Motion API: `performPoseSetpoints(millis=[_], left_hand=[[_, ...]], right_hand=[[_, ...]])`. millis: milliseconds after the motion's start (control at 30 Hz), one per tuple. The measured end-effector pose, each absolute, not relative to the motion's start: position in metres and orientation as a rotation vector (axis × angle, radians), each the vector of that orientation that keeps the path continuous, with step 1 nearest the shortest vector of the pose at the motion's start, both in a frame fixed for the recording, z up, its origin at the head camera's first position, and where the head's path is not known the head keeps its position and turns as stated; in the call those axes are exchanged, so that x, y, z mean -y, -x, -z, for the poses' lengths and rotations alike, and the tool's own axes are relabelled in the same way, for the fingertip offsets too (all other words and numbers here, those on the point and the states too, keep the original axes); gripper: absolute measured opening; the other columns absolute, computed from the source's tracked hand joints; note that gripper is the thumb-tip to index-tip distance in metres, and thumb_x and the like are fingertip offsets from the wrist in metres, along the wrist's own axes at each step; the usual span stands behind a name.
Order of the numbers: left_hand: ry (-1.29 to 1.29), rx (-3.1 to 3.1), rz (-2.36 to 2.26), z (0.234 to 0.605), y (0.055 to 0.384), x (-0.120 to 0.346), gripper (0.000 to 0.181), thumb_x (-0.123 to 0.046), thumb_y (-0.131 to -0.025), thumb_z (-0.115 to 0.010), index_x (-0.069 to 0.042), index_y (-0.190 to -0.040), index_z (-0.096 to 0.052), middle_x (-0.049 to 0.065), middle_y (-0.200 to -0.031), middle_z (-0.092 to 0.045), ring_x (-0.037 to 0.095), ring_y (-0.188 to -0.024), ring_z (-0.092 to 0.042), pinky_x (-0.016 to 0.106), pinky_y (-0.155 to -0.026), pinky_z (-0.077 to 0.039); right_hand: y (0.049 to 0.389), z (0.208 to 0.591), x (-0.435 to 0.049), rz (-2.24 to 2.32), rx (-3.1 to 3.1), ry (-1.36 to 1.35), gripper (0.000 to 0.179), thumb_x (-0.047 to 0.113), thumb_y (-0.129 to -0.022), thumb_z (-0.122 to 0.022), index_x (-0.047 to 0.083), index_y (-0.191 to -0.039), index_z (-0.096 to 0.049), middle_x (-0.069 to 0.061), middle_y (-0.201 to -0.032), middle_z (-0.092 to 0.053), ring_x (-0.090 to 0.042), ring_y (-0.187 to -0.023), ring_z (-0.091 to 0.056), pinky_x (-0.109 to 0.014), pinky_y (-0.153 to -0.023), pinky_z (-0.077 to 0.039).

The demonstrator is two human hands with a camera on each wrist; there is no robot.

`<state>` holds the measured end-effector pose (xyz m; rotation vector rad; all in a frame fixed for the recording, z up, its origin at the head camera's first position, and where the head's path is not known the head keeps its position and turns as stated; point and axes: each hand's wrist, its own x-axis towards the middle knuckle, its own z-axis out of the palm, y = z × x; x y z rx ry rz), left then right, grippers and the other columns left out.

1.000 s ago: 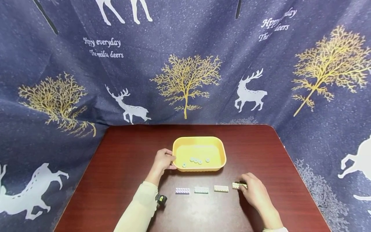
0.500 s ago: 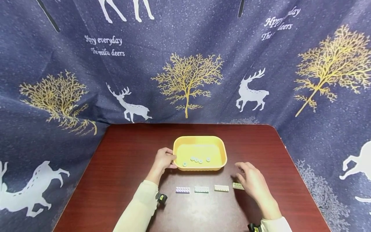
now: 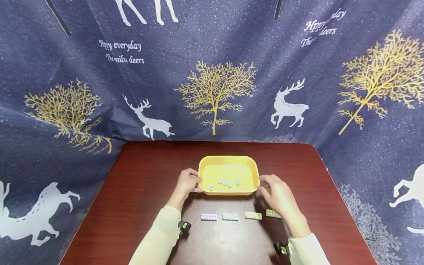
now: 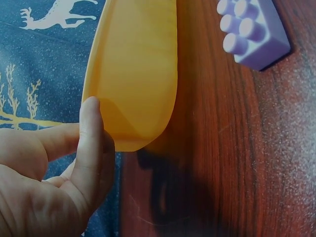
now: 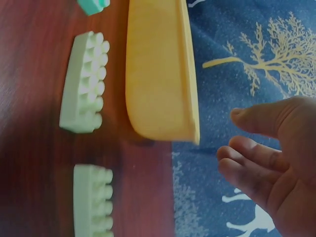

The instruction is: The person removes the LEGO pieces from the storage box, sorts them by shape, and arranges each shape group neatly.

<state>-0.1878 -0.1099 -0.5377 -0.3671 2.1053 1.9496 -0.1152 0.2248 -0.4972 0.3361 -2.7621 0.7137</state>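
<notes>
A yellow rectangular plastic bin (image 3: 228, 193) stands at the middle of the table, with several small pale ring-shaped pieces (image 3: 229, 184) inside. My left hand (image 3: 188, 181) pinches its left end at the rim; in the left wrist view the fingers of that hand (image 4: 64, 173) overlap the bin's end (image 4: 133, 98). At the opposite end, my right hand (image 3: 279, 195) has its fingertips right by the rim. The right wrist view shows this hand (image 5: 276, 163) with thumb and fingers spread, nothing between them, beside the bin (image 5: 160, 74).
In front of the bin lies a row of toy building bricks: purple (image 3: 209, 217), pale mint green (image 3: 230, 216), pale yellow (image 3: 253, 215) and light green (image 3: 273, 213), the last partly behind the right hand. The dark red table (image 3: 149, 162) meets a blue printed cloth (image 3: 185, 110) at its far edge.
My right hand has left the light green brick at the right and moved forward and left to the bin's right end. The left hand has stayed on the bin.
</notes>
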Motion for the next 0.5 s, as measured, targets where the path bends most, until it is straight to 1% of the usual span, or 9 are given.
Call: performPoseSetpoints(millis=[133, 300, 400, 500], left_hand=[[0.373, -2.106, -1.949, 0.538, 0.188, 0.110, 0.026, 0.008, -0.090, -0.066, 0.013, -0.114, -0.058, 0.016, -0.089, -0.062, 0.034, -0.071, -0.072, 0.037, -0.059, -0.069], [0.365, -2.115, -1.948, 0.537, 0.187, 0.109, 0.026, 0.008, -0.090, -0.066, 0.013, -0.114, -0.057, 0.017, -0.089, -0.063, 0.034, -0.071, -0.072, 0.036, -0.058, -0.069], [0.363, -2.111, -1.952, 0.535, 0.187, 0.109, 0.028, 0.009, -0.090, -0.066, 0.014, -0.116, -0.056, 0.017, -0.089, -0.063, 0.035, -0.072, -0.072, 0.035, -0.057, -0.069], [0.369, -2.104, -1.945, 0.535, 0.186, 0.109, 0.029, 0.008, -0.091, -0.065, 0.015, -0.118, -0.056, 0.017, -0.090, -0.062, 0.036, -0.073, -0.072, 0.035, -0.058, -0.069]], right_hand=[[0.122, 0.495, -0.216, -0.732, 2.759, -0.357, 0.031, 0.013, -0.086, -0.076, 0.009, -0.117, -0.072, -0.009, -0.097, -0.069, -0.024, -0.084, -0.069, -0.043, -0.072, -0.061], [0.130, 0.497, -0.206, -0.705, 2.757, -0.387, 0.027, 0.012, -0.086, -0.076, 0.010, -0.112, -0.072, -0.008, -0.096, -0.069, -0.020, -0.078, -0.066, -0.039, -0.067, -0.060], [0.135, 0.500, -0.200, -0.673, 2.764, -0.413, 0.027, 0.012, -0.085, -0.077, 0.010, -0.111, -0.072, -0.007, -0.096, -0.069, -0.018, -0.078, -0.065, -0.039, -0.066, -0.060], [0.139, 0.503, -0.194, -0.662, 2.778, -0.434, 0.028, 0.013, -0.085, -0.079, 0.011, -0.111, -0.072, -0.007, -0.101, -0.069, -0.020, -0.081, -0.067, -0.040, -0.069, -0.061]])
